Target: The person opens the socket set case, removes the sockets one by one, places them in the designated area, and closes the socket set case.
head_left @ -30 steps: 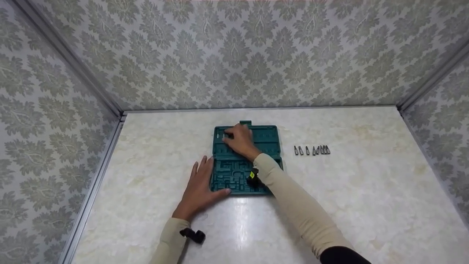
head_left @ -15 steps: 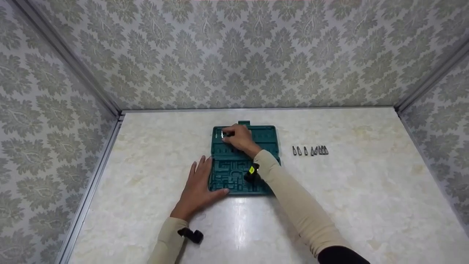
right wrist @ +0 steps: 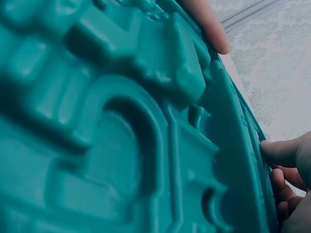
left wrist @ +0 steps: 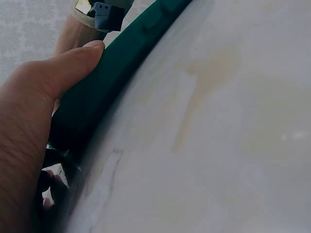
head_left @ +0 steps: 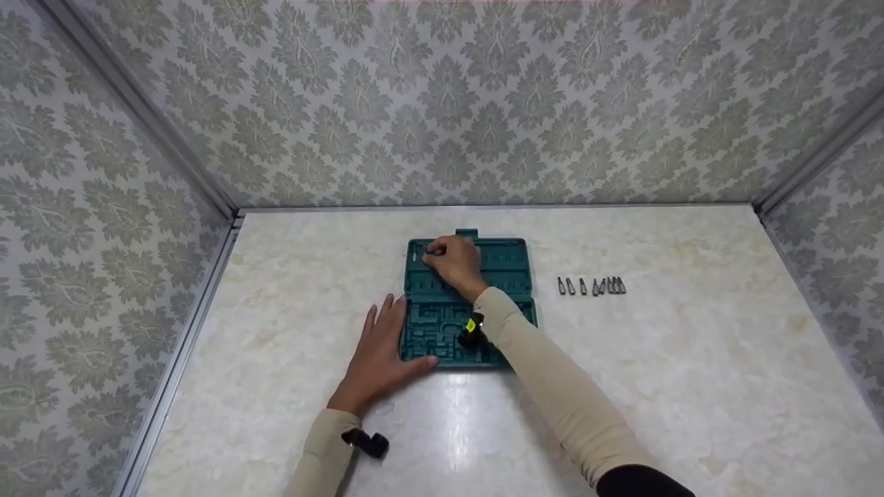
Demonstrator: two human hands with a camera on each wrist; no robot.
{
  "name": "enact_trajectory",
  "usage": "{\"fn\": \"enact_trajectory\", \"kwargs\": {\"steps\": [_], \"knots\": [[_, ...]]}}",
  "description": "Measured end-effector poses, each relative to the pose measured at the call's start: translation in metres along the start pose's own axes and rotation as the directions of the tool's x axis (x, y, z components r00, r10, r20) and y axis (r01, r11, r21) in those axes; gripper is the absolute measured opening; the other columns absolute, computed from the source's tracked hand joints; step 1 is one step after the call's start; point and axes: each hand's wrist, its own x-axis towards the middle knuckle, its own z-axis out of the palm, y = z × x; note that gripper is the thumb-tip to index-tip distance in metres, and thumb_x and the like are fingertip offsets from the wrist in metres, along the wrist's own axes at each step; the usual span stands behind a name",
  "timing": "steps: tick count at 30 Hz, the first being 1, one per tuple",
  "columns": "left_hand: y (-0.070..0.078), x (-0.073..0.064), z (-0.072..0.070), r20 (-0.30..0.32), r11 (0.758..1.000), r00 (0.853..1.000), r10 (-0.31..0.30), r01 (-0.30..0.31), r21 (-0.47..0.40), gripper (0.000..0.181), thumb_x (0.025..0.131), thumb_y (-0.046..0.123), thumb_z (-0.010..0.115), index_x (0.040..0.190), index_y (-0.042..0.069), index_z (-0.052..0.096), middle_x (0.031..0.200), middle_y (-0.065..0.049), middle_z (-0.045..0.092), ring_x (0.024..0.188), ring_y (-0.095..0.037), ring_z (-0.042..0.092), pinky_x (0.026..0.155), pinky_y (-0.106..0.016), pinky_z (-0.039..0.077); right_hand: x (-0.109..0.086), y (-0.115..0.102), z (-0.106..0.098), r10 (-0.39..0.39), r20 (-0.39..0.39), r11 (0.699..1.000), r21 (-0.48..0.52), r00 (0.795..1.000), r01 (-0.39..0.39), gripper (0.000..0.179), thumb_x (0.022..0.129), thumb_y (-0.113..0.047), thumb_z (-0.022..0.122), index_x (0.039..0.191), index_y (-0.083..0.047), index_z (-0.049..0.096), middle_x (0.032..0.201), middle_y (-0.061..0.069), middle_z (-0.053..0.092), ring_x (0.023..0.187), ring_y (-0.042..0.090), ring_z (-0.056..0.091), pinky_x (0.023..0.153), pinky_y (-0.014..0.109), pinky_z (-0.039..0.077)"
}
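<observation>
A green plastic tool case (head_left: pixel 507 259) lies unfolded on the table, moulded with many recesses (right wrist: pixel 116 141). My left hand (head_left: pixel 376 352) rests along its left side with fingers straight and the thumb over the front edge; the left wrist view shows that thumb (left wrist: pixel 80 63) against the case wall. My right hand (head_left: pixel 457 262) reaches over the far half and pinches a small dark bit (head_left: pixel 436 252) between thumb and forefinger. Left of it, a small shiny piece (head_left: pixel 414 256) sits in the far-left part of the case. In the right wrist view, the case hides what my right fingers (right wrist: pixel 291 150) pinch.
Several small tapered metal bits (head_left: pixel 590 286) lie in a loose row on the table, right of the case. The pale marbled table (head_left: pixel 690 359) meets a patterned wall (head_left: pixel 483 103) at the back, with side walls left and right.
My right hand stays over the far-left part of the case, its fingers shifting slightly. A shiny piece seen at its fingertips half a second ago no longer shows there. My left hand keeps its place.
</observation>
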Motion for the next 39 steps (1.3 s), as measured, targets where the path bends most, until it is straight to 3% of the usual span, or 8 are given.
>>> {"fn": "enact_trajectory", "kwargs": {"steps": [8, 11, 16, 19, 22, 29, 33, 39], "knots": [[0.002, 0.001, 0.000, -0.005, 0.999, 0.999, 0.047, -0.047, 0.026, 0.131, 0.085, 0.082, 0.075, 0.178, 0.010, 0.017, 0.184, -0.014, 0.015, 0.171, -0.032, 0.007, 0.137, -0.055, 0.005, 0.000, 0.002, 0.002, 0.000, -0.033, 1.000, 0.000, 0.999, 0.000, 0.015, 0.102, -0.020, 0.082, 0.112, -0.010, 0.086, 0.110, 0.006, 0.082, 0.112, 0.028, 0.068, 0.118, 0.053, 0.041], [0.003, 0.001, -0.001, -0.004, 0.997, 0.998, 0.064, -0.064, 0.032, 0.130, 0.086, 0.081, 0.074, 0.177, 0.008, 0.018, 0.184, -0.016, 0.016, 0.171, -0.033, 0.009, 0.137, -0.056, 0.004, -0.001, 0.004, 0.000, 0.007, -0.030, 0.999, 0.034, 1.000, -0.006, 0.015, 0.102, -0.020, 0.082, 0.112, -0.011, 0.086, 0.110, 0.005, 0.081, 0.109, 0.025, 0.070, 0.112, 0.049, 0.047], [0.003, 0.003, -0.001, -0.003, 0.998, 0.998, 0.055, -0.055, 0.027, 0.130, 0.086, 0.082, 0.074, 0.178, 0.011, 0.016, 0.184, -0.013, 0.015, 0.171, -0.029, 0.006, 0.138, -0.053, 0.003, -0.002, 0.006, -0.011, 0.017, 0.010, 0.966, 0.257, 1.000, -0.020, 0.014, 0.103, -0.014, 0.080, 0.113, -0.005, 0.083, 0.110, 0.008, 0.078, 0.099, 0.021, 0.070, 0.092, 0.040, 0.058], [0.003, 0.003, 0.000, -0.004, 0.999, 0.999, 0.046, -0.046, 0.024, 0.131, 0.085, 0.082, 0.075, 0.178, 0.013, 0.015, 0.184, -0.011, 0.015, 0.171, -0.028, 0.005, 0.138, -0.053, 0.003, -0.004, 0.008, -0.022, -0.005, 0.041, 0.922, 0.386, 0.999, -0.011, 0.016, 0.105, -0.011, 0.077, 0.115, 0.000, 0.081, 0.111, 0.011, 0.077, 0.098, 0.019, 0.068, 0.089, 0.035, 0.057], [0.003, 0.003, 0.000, 0.000, 0.999, 0.999, 0.033, -0.033, 0.018, 0.131, 0.084, 0.083, 0.075, 0.179, 0.015, 0.015, 0.185, -0.011, 0.014, 0.171, -0.029, 0.004, 0.138, -0.054, 0.004, -0.009, 0.011, -0.033, -0.051, 0.055, 0.901, 0.432, 0.997, 0.023, 0.018, 0.105, -0.009, 0.076, 0.117, 0.004, 0.080, 0.113, 0.012, 0.076, 0.098, 0.018, 0.067, 0.089, 0.033, 0.056], [0.001, 0.002, 0.001, -0.008, 0.999, 0.999, 0.032, -0.032, 0.021, 0.131, 0.084, 0.083, 0.075, 0.179, 0.014, 0.016, 0.184, -0.012, 0.014, 0.171, -0.031, 0.005, 0.137, -0.057, 0.006, -0.028, 0.022, -0.063, -0.113, 0.048, 0.921, 0.381, 0.992, 0.086, 0.018, 0.104, -0.012, 0.079, 0.117, 0.001, 0.080, 0.116, 0.013, 0.076, 0.102, 0.022, 0.067, 0.092, 0.037, 0.055], [0.000, 0.001, 0.001, 0.000, 1.000, 1.000, 0.008, -0.008, 0.022, 0.132, 0.083, 0.084, 0.074, 0.179, 0.016, 0.015, 0.185, -0.011, 0.012, 0.171, -0.033, 0.002, 0.137, -0.058, 0.007, -0.037, 0.028, -0.081, -0.099, 0.042, 0.938, 0.337, 0.994, 0.079, 0.016, 0.103, -0.015, 0.080, 0.115, -0.004, 0.081, 0.116, 0.010, 0.077, 0.108, 0.023, 0.068, 0.098, 0.041, 0.055], [0.002, 0.003, 0.001, 0.004, 1.000, 1.000, 0.018, -0.018, 0.023, 0.132, 0.083, 0.084, 0.075, 0.179, 0.016, 0.015, 0.185, -0.010, 0.014, 0.172, -0.029, 0.003, 0.138, -0.054, 0.001, -0.052, 0.039, -0.107, -0.070, 0.035, 0.955, 0.292, 0.997, 0.057, 0.018, 0.104, -0.017, 0.080, 0.116, -0.004, 0.081, 0.120, 0.009, 0.076, 0.111, 0.024, 0.068, 0.099, 0.043, 0.056]]}}
